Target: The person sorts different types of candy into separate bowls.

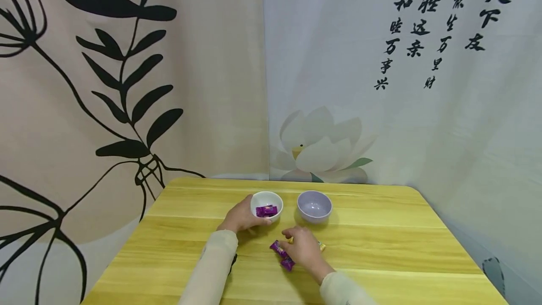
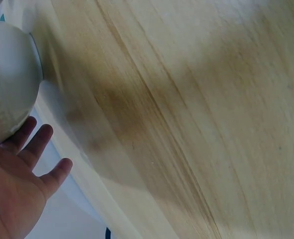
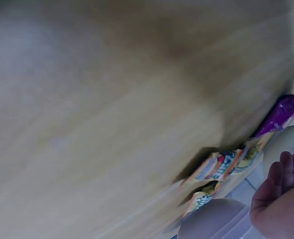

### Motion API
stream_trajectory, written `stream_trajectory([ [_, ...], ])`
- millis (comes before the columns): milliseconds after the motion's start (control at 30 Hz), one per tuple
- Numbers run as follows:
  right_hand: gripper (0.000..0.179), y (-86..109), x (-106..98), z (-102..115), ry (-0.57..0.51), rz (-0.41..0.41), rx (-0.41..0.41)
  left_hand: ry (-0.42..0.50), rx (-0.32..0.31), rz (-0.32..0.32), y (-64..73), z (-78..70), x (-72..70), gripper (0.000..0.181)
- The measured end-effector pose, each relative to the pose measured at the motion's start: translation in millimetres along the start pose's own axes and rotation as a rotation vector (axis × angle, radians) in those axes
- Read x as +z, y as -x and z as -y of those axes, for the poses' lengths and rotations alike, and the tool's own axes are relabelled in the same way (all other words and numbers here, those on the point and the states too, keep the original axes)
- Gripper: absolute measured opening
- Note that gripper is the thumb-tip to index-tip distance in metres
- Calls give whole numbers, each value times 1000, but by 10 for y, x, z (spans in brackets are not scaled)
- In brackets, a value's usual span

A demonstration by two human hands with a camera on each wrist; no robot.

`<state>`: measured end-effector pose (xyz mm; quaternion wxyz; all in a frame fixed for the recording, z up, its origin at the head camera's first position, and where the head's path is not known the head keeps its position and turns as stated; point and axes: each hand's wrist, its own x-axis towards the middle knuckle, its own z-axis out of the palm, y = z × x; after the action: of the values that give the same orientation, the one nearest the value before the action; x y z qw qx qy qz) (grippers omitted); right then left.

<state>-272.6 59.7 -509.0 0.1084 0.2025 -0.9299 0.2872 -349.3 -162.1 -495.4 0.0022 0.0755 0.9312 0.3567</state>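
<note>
The white bowl is gripped at its left side by the left hand; purple packets are contained in it. Nearer the person than the white bowl, loose purple packets are seen on the table, beside the bent fingers of the right hand; whether anything is pinched there cannot be told. Yellow packets, right of the white bowl, are partly hidden by that hand. A lavender bowl is set just right of the white bowl.
</note>
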Motion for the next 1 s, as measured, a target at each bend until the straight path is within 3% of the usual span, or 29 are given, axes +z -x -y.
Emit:
stream_trajectory([
  [400, 28, 104, 51, 57, 65, -47, 20, -10, -17, -10, -29, 41, -18, 100],
  [1000, 29, 161, 111, 46, 170, -39, 10, 33, 17, -1, 6, 10, -12, 98],
])
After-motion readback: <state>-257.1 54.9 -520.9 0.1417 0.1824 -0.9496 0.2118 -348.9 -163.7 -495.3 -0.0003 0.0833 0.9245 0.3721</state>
